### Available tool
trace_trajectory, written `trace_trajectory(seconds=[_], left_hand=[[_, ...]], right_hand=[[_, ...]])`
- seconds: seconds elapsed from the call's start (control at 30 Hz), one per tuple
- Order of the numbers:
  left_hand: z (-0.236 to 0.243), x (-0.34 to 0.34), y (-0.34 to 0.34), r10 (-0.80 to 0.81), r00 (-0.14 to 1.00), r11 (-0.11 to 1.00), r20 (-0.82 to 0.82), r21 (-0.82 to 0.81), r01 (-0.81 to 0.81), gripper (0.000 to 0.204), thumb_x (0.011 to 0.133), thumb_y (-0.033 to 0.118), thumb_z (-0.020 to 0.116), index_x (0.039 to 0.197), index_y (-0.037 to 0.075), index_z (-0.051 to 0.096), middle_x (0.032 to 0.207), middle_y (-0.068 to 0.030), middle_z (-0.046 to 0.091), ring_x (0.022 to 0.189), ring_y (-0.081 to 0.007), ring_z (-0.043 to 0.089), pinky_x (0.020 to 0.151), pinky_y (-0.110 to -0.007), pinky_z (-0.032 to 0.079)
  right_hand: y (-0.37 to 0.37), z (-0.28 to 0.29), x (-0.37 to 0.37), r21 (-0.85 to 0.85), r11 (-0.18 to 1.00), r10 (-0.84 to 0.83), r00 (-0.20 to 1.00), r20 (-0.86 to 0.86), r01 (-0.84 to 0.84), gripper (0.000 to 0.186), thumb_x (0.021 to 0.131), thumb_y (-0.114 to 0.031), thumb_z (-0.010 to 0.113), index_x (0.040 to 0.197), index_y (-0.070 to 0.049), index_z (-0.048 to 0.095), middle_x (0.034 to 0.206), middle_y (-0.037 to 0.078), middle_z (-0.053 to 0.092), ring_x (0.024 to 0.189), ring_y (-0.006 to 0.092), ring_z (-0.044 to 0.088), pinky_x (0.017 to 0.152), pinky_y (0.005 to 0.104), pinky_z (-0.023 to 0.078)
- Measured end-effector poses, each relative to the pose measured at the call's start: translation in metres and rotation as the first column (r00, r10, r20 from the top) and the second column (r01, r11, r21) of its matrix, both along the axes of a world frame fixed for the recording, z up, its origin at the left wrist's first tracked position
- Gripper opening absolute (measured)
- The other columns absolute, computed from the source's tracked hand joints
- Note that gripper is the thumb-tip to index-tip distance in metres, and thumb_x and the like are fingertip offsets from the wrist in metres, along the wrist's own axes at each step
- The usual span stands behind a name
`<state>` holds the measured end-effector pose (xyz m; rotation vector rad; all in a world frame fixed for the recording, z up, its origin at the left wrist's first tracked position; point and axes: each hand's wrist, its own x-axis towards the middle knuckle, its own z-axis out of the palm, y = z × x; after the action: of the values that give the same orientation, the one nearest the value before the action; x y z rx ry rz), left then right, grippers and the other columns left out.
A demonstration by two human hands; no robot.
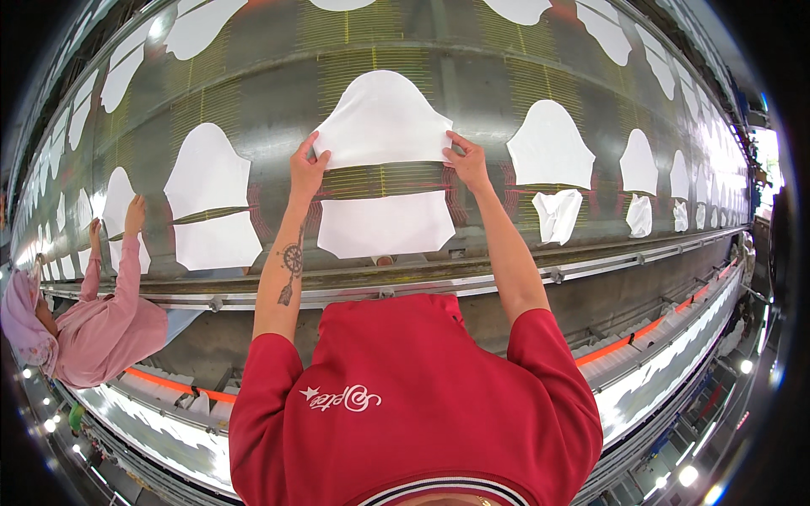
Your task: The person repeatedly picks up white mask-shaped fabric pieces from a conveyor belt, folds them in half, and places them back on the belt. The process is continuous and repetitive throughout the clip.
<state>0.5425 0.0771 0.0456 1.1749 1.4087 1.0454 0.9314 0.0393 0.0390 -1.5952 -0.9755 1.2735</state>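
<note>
Two hands on one cloth: left hand (307, 169) and right hand (469, 162), fingers pinching the lower corners of the white sleeve-shaped panel (381, 114) dead centre on the bench (479, 97). That's our clock's hub! It looks spread smooth over the yellow guide lines (371, 180), though whether it's fully down I can't tell.

Straight to 6 o'clock: a narrower white panel (386, 226) lies flat, so that half looks done. Between 8 and 9, another sleeve-shaped panel (207, 169) is down, its lower partner (218, 241) flat at 8. Good going on that side, I'd judge!

Over at 3, a big white panel (550, 145) lies flat, but at 4 a crumpled white piece (557, 216) sits bunched, and a second crumpled piece (639, 216) beyond it; those look like the work left.

Obstacles? The right forearm runs between the 6 o'clock panel and that nearer bundle, while a metal rail (591, 268) edges the bench at 6. Out at 8, a co-worker in pink (114, 333) reaches over neighbouring panels, well apart from these hands.
</note>
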Motion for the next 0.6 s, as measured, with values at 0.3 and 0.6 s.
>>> trace_trajectory(seconds=[0.3,0.6], left_hand=[[0.019,-0.011,-0.001,-0.049,0.999,0.993,-0.017,-0.108,0.047,0.063,0.094,-0.007,0.071,0.154,0.001,0.054,0.145,-0.0142,0.062,0.102,-0.0146,0.073,0.075,-0.029,0.065],[-0.012,-0.009,-0.018,-0.037,0.999,0.999,0.020,-0.039,0.038,0.066,0.096,-0.001,0.073,0.158,0.005,0.051,0.142,-0.0135,0.065,0.093,-0.0110,0.074,0.066,-0.025,0.061]], right_hand=[[-0.003,0.010,-0.006,0.029,0.999,-0.023,0.999,-0.033,0.023,0.053,0.092,-0.003,0.071,0.145,-0.001,0.066,0.124,0.011,0.074,0.089,0.0140,0.073,0.078,0.0303,0.065],[-0.018,-0.010,-0.001,0.009,1.000,0.016,0.998,0.061,-0.016,0.057,0.091,-0.006,0.072,0.148,-0.002,0.063,0.131,0.015,0.073,0.085,0.0130,0.074,0.076,0.0299,0.063]])
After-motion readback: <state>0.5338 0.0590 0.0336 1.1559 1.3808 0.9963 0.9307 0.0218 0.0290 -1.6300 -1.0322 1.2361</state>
